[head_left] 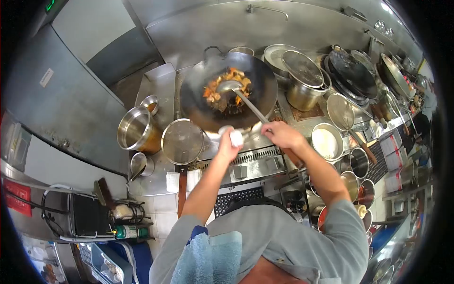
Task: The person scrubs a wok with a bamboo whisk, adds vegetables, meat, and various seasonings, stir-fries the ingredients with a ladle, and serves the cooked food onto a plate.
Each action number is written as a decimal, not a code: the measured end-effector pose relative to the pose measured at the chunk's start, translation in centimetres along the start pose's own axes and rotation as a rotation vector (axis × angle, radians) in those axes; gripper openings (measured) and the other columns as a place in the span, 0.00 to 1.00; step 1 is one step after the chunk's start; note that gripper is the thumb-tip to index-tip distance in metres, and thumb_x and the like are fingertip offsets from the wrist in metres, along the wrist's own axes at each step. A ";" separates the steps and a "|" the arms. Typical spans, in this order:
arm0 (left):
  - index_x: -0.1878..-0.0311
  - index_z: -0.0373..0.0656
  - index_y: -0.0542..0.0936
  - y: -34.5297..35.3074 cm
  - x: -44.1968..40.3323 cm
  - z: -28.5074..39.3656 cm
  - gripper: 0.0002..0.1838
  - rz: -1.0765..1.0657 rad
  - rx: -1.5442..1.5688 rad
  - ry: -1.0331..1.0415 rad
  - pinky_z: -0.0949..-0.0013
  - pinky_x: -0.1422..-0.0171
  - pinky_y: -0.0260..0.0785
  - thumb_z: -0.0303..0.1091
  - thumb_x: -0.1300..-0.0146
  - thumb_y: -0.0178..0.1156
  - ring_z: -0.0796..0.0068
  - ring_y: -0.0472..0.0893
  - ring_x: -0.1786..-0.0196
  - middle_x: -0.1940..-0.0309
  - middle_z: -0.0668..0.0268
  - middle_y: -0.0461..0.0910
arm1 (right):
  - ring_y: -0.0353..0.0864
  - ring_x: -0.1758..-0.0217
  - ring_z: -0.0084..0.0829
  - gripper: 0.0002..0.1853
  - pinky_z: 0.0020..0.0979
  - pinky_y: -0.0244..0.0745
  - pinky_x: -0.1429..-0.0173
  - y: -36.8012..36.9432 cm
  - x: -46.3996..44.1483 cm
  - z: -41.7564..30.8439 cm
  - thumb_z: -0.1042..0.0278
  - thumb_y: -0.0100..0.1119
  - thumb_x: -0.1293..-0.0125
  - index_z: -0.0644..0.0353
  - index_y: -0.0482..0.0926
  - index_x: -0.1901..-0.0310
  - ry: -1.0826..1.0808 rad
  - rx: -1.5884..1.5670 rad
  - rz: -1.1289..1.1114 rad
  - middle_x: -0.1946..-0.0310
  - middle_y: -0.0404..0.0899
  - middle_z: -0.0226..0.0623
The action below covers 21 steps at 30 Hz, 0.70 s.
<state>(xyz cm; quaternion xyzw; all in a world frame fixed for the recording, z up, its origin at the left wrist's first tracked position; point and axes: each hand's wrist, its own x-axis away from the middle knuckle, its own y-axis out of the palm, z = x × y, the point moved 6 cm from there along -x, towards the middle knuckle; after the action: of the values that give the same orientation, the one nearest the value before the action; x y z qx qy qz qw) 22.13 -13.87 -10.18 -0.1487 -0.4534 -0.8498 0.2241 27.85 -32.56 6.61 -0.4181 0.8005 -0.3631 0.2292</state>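
Note:
A large dark wok [194, 102] sits on the stove with chopped food [242, 81] in it, orange and brown pieces among it. My right hand [283, 135] is closed around the long handle of a metal ladle [255, 110]. The ladle's bowl rests among the food, its rounded back facing up. My left hand [228, 147] is closed on a white cloth [236, 138] at the wok's near edge. Whether it also grips the wok's handle is hidden.
Left of the wok stand a metal pot [135, 125] and a round mesh strainer [183, 142]. To the right are a tall pot [302, 98], a bowl of white contents [326, 143] and stacked woks [352, 71]. A tap [269, 9] juts from the back wall.

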 end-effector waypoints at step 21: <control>0.56 0.52 0.74 1.5 8.5 1.3 0.13 -0.162 -0.077 -0.089 0.65 0.74 0.70 0.49 0.33 0.50 0.59 0.81 0.64 0.64 0.62 0.81 | 0.81 0.71 0.36 0.07 0.36 0.75 0.63 0.1 0.3 -4.9 0.68 0.54 0.34 0.60 0.79 0.61 0.115 -0.051 -0.086 0.75 0.79 0.42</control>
<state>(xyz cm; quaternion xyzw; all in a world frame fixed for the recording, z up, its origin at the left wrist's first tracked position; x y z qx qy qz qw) 15.66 -15.60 -4.55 -0.1575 -0.4405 -0.8745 0.1286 24.33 -30.91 9.57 -0.4362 0.8026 -0.3757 0.1565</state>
